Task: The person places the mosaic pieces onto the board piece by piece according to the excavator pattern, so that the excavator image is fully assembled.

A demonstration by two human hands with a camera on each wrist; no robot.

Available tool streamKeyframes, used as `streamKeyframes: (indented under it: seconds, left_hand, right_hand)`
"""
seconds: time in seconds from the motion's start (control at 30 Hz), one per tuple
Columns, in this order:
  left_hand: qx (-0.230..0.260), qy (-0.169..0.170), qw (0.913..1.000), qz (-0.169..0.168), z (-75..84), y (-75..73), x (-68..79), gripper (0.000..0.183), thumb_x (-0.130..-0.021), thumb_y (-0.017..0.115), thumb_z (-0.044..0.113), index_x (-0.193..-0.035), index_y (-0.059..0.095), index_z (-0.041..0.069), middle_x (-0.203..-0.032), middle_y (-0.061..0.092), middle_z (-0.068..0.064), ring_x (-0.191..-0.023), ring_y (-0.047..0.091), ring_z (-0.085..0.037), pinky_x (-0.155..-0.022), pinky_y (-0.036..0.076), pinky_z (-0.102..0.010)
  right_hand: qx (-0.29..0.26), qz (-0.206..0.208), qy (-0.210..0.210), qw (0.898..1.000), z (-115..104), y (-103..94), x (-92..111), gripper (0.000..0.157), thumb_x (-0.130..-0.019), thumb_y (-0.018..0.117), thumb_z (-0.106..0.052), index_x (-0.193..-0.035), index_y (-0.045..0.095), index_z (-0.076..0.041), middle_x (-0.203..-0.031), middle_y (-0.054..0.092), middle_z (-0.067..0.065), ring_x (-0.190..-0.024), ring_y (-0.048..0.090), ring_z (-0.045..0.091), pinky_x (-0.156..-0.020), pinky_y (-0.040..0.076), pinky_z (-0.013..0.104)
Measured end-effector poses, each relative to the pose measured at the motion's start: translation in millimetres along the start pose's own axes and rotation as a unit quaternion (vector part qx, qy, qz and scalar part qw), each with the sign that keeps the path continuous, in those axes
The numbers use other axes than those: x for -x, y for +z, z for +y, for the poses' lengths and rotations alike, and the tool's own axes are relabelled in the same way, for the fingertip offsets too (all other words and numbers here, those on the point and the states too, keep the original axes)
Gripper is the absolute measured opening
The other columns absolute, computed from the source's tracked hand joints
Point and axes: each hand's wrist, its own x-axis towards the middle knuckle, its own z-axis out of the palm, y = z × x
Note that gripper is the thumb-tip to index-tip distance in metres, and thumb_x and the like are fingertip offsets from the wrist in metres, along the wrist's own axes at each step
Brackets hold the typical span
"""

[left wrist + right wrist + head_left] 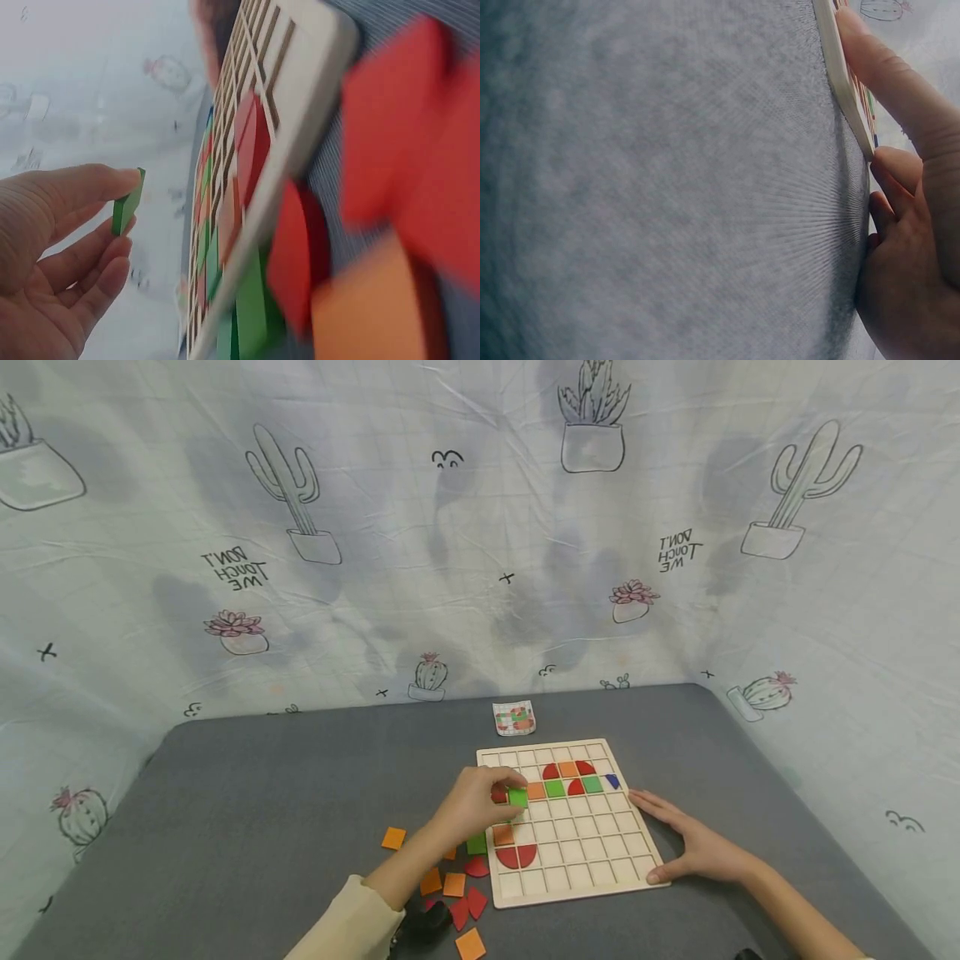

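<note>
Green tile (518, 797) in a thumb-and-fingertip pinch of the left hand (471, 802), over the wooden board (592, 852) at ten o'clock from its middle. Could slip from so narrow a hold, or land tilted through early release. Might jostle the orange tile (536, 791) at two o'clock through a crowding fingertip. Along the board's edge, two to four o'clock, right hand (697, 843) with straight fingers; could shift it by pressing hard.

A cloth-walled nook, the kind of room beyond it hidden from me, pale cactus-print fabric (390, 527) hanging at the far side and to left and right, a grey tabletop (285, 810) spread between
</note>
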Motion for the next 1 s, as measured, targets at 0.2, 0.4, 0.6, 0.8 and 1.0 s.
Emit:
streamKeyframes:
  seconds: [0.2, 0.4, 0.6, 0.8, 1.0]
  left_hand:
    - [-0.041, 0.009, 0.9987, -0.028, 15.6, 26.9, -25.4, 0.027, -0.077, 0.075, 0.017, -0.103, 0.069, 0.013, -0.095, 0.069, 0.005, -0.079, 0.059, -0.007, -0.067, 0.045, -0.018]
    - [-0.136, 0.04, 0.988, -0.061, 27.7, 50.7, -49.3, 0.024, -0.078, 0.074, 0.021, -0.101, 0.07, 0.017, -0.091, 0.068, 0.009, -0.079, 0.058, -0.003, -0.066, 0.044, -0.015]
    - [-0.181, 0.052, 0.9782, -0.086, 36.7, 66.4, -70.0, 0.021, -0.079, 0.073, 0.024, -0.099, 0.07, 0.02, -0.088, 0.066, 0.011, -0.077, 0.056, -0.002, -0.065, 0.043, -0.016]
    - [-0.205, 0.046, 0.9724, -0.102, 39.3, 78.9, -81.3, 0.022, -0.081, 0.07, 0.024, -0.102, 0.07, 0.024, -0.093, 0.066, 0.012, -0.074, 0.054, 0.001, -0.059, 0.04, -0.014]
    - [-0.208, 0.04, 0.9721, -0.1, 37.7, 84.5, -84.2, 0.023, -0.081, 0.07, 0.026, -0.104, 0.069, 0.024, -0.095, 0.066, 0.012, -0.075, 0.053, 0.001, -0.058, 0.039, -0.013]
  right_hand:
    - [0.004, 0.001, 0.002, 1.0, 1, 0.2, 0, 0.099, -0.066, 0.082, -0.03, -0.146, 0.027, -0.015, -0.149, 0.025, 0.017, -0.123, 0.008, -0.022, -0.094, 0.035, 0.044]
    - [0.002, 0.0, 0.005, 1.0, 3, 0.9, -1, 0.1, -0.065, 0.082, -0.032, -0.146, 0.027, -0.014, -0.149, 0.024, 0.017, -0.122, 0.007, -0.022, -0.093, 0.033, 0.054]
    - [0.008, 0.006, 0.003, 1.0, 3, 0.6, -1, 0.099, -0.065, 0.082, -0.032, -0.146, 0.028, -0.015, -0.149, 0.025, 0.015, -0.123, 0.008, -0.022, -0.094, 0.035, 0.046]
    - [0.003, 0.007, -0.007, 1.0, 2, 0.9, -1, 0.098, -0.066, 0.082, -0.031, -0.146, 0.028, -0.015, -0.148, 0.025, 0.016, -0.124, 0.009, -0.021, -0.094, 0.035, 0.036]
    - [0.005, 0.01, -0.003, 1.0, 2, 1.8, 0, 0.098, -0.065, 0.082, -0.032, -0.146, 0.029, -0.014, -0.148, 0.026, 0.016, -0.124, 0.008, -0.022, -0.095, 0.034, 0.037]
